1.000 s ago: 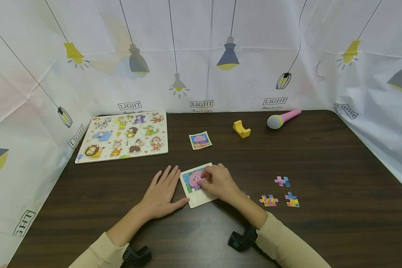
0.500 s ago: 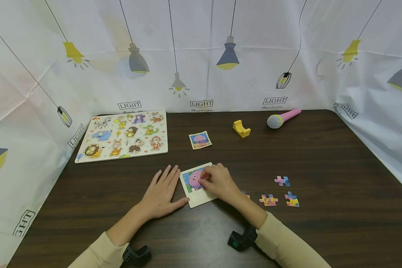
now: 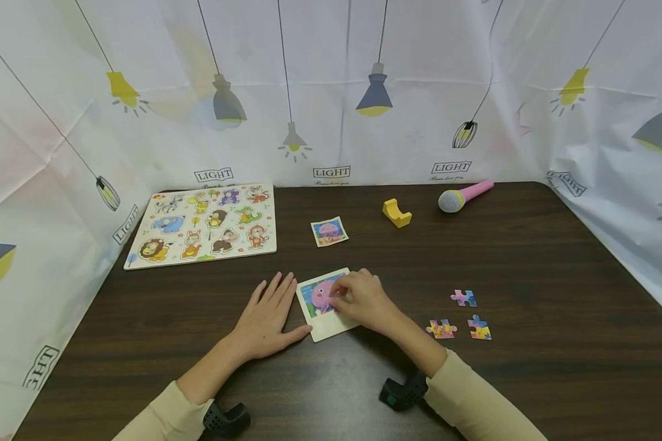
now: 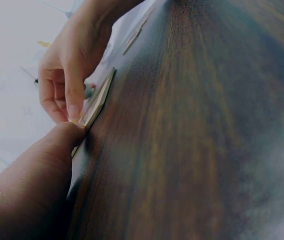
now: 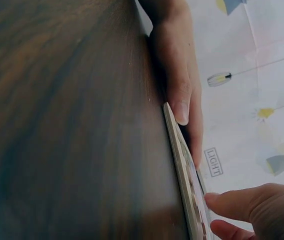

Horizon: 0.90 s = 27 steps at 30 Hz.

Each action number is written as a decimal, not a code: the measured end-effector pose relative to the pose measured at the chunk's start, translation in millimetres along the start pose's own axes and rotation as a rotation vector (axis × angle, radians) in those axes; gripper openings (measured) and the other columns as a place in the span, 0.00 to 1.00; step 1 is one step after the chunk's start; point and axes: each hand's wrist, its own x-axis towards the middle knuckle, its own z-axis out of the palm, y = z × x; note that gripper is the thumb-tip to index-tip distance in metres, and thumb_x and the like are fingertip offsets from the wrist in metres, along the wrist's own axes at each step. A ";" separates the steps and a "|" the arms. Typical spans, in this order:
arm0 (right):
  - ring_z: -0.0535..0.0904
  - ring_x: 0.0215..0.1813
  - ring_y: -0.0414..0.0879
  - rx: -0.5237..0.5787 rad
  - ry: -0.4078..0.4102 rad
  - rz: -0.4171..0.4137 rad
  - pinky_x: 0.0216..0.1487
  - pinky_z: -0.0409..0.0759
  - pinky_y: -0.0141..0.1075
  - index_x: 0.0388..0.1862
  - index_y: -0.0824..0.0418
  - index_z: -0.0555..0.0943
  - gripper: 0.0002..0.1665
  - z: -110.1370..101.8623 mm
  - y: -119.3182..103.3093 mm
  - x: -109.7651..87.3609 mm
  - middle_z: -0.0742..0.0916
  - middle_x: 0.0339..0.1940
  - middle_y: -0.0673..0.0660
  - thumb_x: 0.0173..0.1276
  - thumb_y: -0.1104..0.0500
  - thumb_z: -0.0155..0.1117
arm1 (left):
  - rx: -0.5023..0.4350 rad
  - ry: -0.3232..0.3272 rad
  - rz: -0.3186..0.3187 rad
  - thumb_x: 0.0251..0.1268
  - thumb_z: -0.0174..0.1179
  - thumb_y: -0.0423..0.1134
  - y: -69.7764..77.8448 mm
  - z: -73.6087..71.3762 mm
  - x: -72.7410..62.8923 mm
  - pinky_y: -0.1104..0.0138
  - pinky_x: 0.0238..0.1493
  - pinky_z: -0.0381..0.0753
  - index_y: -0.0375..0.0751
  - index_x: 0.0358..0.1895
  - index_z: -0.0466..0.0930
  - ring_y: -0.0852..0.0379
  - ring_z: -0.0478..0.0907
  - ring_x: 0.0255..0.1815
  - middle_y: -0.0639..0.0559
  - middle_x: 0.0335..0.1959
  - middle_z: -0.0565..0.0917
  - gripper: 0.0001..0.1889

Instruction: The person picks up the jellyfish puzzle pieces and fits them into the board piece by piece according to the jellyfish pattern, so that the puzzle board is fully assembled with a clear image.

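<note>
A small cream-framed puzzle board (image 3: 331, 327) with a pink cartoon animal picture lies flat in front of me. My left hand (image 3: 266, 321) rests palm down at its left, fingers straight, the thumb tip at the lower left corner; the left wrist view shows this thumb (image 4: 57, 145) against the edge. Over the board's right part is my right hand (image 3: 364, 300), with thumb and bent fingers pinching a puzzle piece mostly hidden beneath them. In the right wrist view the right thumb (image 5: 232, 202) meets the board's face (image 5: 186, 175).
Loose jigsaw pieces (image 3: 441, 329) lie to the right. Behind the board are a small picture card (image 3: 329, 231), a yellow curved block (image 3: 397, 213) and a pink toy microphone (image 3: 466, 196). An animal peg board (image 3: 204, 223) lies back left, before a printed white cloth (image 3: 331, 92).
The right wrist and forearm have shifted slightly right, covering a loose piece that showed beside the arm. The right fingertips stay at the board; the left hand has not moved.
</note>
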 end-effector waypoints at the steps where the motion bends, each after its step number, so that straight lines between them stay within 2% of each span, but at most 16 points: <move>1: 0.70 0.35 0.44 0.004 0.005 -0.001 0.36 0.66 0.41 0.29 0.54 0.83 0.05 -1.5 0.8 -0.7 0.81 0.26 0.47 0.55 0.55 0.70 | -0.001 0.002 0.002 0.58 0.35 0.73 0.0 0.1 0.0 0.50 0.67 0.41 0.36 0.72 0.47 0.47 0.41 0.72 0.44 0.73 0.49 0.49; 10: 0.70 0.40 0.47 0.059 0.018 0.014 0.42 0.66 0.44 0.37 0.57 0.82 0.09 -20.6 15.5 -13.4 0.82 0.32 0.51 0.56 0.58 0.69 | 0.003 0.006 -0.006 0.58 0.36 0.73 1.3 0.0 -0.7 0.50 0.67 0.41 0.37 0.72 0.47 0.48 0.42 0.72 0.45 0.73 0.49 0.49; 20: 0.71 0.44 0.51 0.043 0.028 0.063 0.45 0.69 0.46 0.42 0.60 0.81 0.14 -39.4 48.8 -31.3 0.82 0.38 0.54 0.57 0.59 0.69 | -0.008 0.014 0.011 0.59 0.36 0.72 -0.2 1.0 -0.8 0.50 0.67 0.40 0.41 0.72 0.46 0.47 0.41 0.72 0.45 0.72 0.49 0.47; 27: 0.71 0.46 0.56 0.007 0.088 0.107 0.46 0.69 0.51 0.44 0.63 0.81 0.16 -54.7 72.1 -48.5 0.82 0.41 0.59 0.56 0.60 0.69 | -0.012 0.032 0.029 0.59 0.38 0.71 -0.5 1.3 -1.0 0.48 0.66 0.42 0.45 0.73 0.47 0.46 0.42 0.72 0.44 0.72 0.50 0.45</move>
